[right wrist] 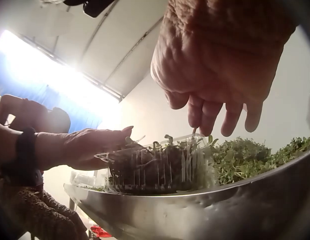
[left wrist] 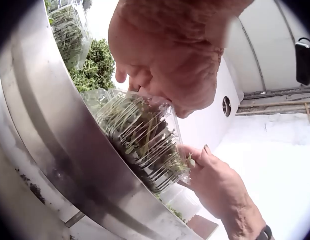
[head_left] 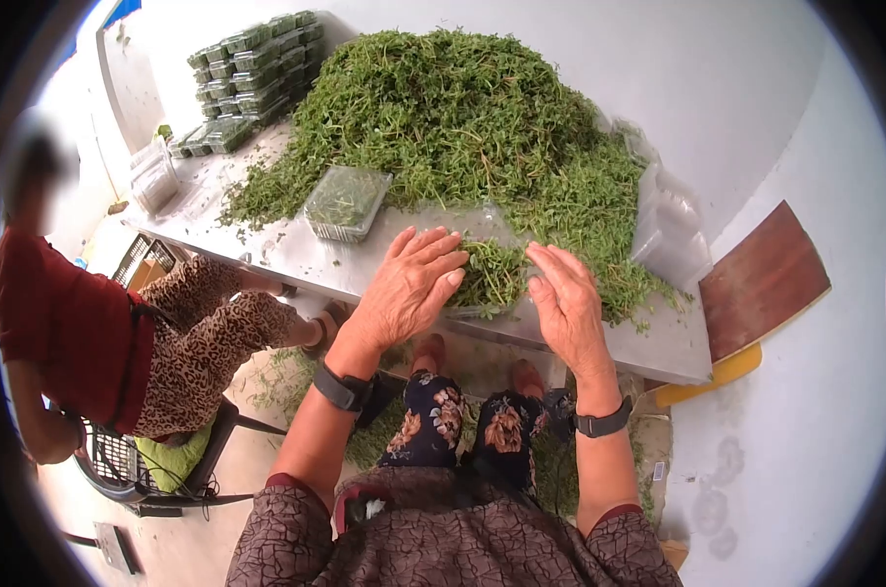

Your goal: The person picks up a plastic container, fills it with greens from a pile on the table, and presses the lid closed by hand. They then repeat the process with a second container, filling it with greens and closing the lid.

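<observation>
A clear plastic clamshell box (right wrist: 152, 175), its lid folded back, stands at the near edge of the metal table, full of leafy green sprigs (head_left: 492, 274). My left hand (head_left: 408, 284) lies along its left side, fingers extended, fingertips at the rim. On the opposite side my right hand (head_left: 570, 308) reaches over with its fingers straight, pointing down toward the rim in the right wrist view. Some sprigs stick up above the box wall between the two hands. Just left of my left hand sits a closed clear box (head_left: 348, 201) of greens.
A large heap of greens (head_left: 453, 108) covers the back of the table (head_left: 257, 256). Filled boxes (head_left: 262, 73) are stacked at the back left. Empty clear containers (head_left: 670, 230) stand at the right. Another person (head_left: 76, 323) sits at the left; a brown board (head_left: 766, 284) leans at the right.
</observation>
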`<control>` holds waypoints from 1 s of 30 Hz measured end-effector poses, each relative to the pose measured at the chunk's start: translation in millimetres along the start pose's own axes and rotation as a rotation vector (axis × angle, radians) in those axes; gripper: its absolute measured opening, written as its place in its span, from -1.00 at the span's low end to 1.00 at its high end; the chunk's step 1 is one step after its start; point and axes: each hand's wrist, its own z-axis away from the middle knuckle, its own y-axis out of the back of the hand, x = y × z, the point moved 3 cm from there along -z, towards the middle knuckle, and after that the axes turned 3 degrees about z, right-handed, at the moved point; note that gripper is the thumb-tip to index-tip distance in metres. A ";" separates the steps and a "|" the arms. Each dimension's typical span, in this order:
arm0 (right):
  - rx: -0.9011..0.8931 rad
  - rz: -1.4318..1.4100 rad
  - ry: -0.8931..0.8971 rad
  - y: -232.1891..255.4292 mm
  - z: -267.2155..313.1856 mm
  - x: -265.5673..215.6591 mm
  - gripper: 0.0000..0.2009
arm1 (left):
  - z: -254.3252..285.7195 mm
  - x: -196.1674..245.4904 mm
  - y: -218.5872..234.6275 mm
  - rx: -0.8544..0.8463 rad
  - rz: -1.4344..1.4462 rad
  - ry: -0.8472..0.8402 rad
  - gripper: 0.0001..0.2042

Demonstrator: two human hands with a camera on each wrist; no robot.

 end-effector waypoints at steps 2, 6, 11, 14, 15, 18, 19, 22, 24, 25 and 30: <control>-0.021 -0.015 -0.008 -4.4 -0.5 -1.2 -0.71 | 0.2 -3.3 -6.9 -0.034 0.047 0.004 -0.58; -0.096 0.004 -0.025 -12.8 -4.7 -5.1 -0.73 | 0.1 -1.3 -8.8 -0.040 0.065 0.001 -0.59; -0.208 0.138 -0.034 -23.7 -13.7 -11.8 -0.75 | -3.5 2.2 -12.5 -0.036 -0.029 -0.020 -0.66; -0.310 0.132 -0.108 -26.0 -13.8 -9.0 -0.75 | -1.4 1.8 -14.7 -0.052 0.009 -0.014 -0.70; -0.342 0.082 -0.150 -27.1 -14.0 -5.8 -0.74 | -0.7 1.7 -15.0 -0.046 0.007 -0.014 -0.70; -0.209 -0.107 -0.087 -23.7 -7.1 3.3 -0.70 | 0.7 2.4 -14.0 0.036 0.045 -0.043 -0.72; -0.217 -0.103 -0.081 -18.1 -4.4 2.8 -0.70 | 2.0 3.6 -14.3 0.043 0.037 -0.044 -0.72; -0.057 -0.096 -0.038 1.4 3.1 -4.9 -0.66 | 3.3 5.9 -15.8 0.057 0.011 -0.046 -0.73; -0.080 -0.002 -0.090 4.8 10.5 -7.2 -0.61 | -2.0 7.0 -13.7 0.083 -0.012 -0.056 -0.73; -0.079 0.002 -0.085 4.8 16.1 -9.1 -0.61 | -1.9 9.9 -12.7 0.064 -0.031 -0.041 -0.72; 0.012 0.012 -0.147 -1.6 36.7 -18.0 -0.56 | 6.9 17.9 -6.9 0.070 0.023 0.001 -0.67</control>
